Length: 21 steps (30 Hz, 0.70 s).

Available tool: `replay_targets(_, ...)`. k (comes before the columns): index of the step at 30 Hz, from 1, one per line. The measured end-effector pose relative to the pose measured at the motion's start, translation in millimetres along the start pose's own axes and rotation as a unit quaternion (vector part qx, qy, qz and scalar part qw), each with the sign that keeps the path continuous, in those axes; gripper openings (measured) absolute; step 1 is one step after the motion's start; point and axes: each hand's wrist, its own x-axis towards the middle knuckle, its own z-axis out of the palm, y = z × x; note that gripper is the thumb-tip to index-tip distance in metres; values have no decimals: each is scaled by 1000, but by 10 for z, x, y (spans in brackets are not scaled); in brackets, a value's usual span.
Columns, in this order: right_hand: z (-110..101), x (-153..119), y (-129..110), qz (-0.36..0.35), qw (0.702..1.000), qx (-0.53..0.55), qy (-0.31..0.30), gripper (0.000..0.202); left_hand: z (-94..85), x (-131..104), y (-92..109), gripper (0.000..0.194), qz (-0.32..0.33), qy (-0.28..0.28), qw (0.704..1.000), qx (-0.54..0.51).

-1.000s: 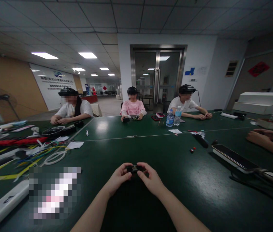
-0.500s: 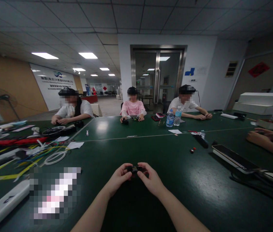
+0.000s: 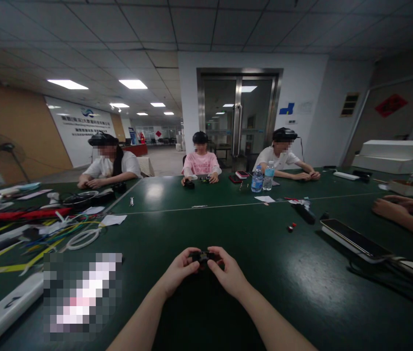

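Note:
A small black object (image 3: 203, 256) with a few pale marks sits between my two hands, just above the dark green table (image 3: 206, 229). My left hand (image 3: 180, 268) pinches its left end between thumb and fingers. On the other end, my right hand (image 3: 226, 268) closes the same way. The thumbs lie along the near side and the fingertips curl over the far side. Its exact kind is too small and dark to make out.
Left of me lie a white power strip (image 3: 9, 312), a blurred-out bright item (image 3: 85, 297) and coiled cable (image 3: 83, 239). On the right are a phone (image 3: 356, 239), a black tool-like item (image 3: 304, 213) and another person's hands (image 3: 392, 209). Bottles (image 3: 257, 179) and several seated people are across the table.
Both hands keep their hold on the small black object, which is tilted very slightly differently. The person across on the right has shifted their head a little.

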Motion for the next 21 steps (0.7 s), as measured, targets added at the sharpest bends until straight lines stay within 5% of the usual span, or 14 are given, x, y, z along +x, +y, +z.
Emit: replay_targets(21,-6,-14,-29,-3,1000,0,2,31,-18,11,-16,42,-2,-9,1000,-1)
